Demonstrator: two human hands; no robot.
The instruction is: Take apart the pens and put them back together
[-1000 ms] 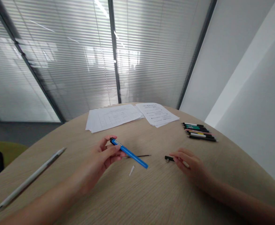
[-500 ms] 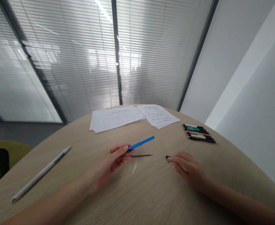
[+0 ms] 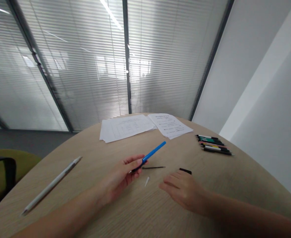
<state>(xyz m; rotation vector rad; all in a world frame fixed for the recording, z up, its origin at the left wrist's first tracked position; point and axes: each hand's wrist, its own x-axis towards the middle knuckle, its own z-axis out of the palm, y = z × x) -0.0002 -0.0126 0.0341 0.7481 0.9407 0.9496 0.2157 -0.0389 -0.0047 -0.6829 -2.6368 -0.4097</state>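
My left hand (image 3: 130, 170) is closed round a blue pen barrel (image 3: 152, 153) with a dark lower end, tilted up to the right. Just beyond its fingers a thin dark pen refill (image 3: 154, 167) lies on the table. Below the refill is a small white cone-shaped pen tip (image 3: 147, 181). My right hand (image 3: 180, 190) hovers low to the right of that tip, slightly blurred, with loosely bent fingers and nothing visible in them. Behind its knuckles lies a short black pen cap (image 3: 185, 171), partly hidden by the hand.
Several pens (image 3: 213, 144) lie in a row at the right of the round wooden table (image 3: 135, 218). Printed sheets (image 3: 127, 127) rest at the far edge. A long white pen-shaped stick (image 3: 52, 185) lies on the left, near a green chair (image 3: 14, 158).
My right hand has let go of the black cap, which now lies on the table, and has moved left towards the white tip. The blue barrel tilts more steeply in my left hand.
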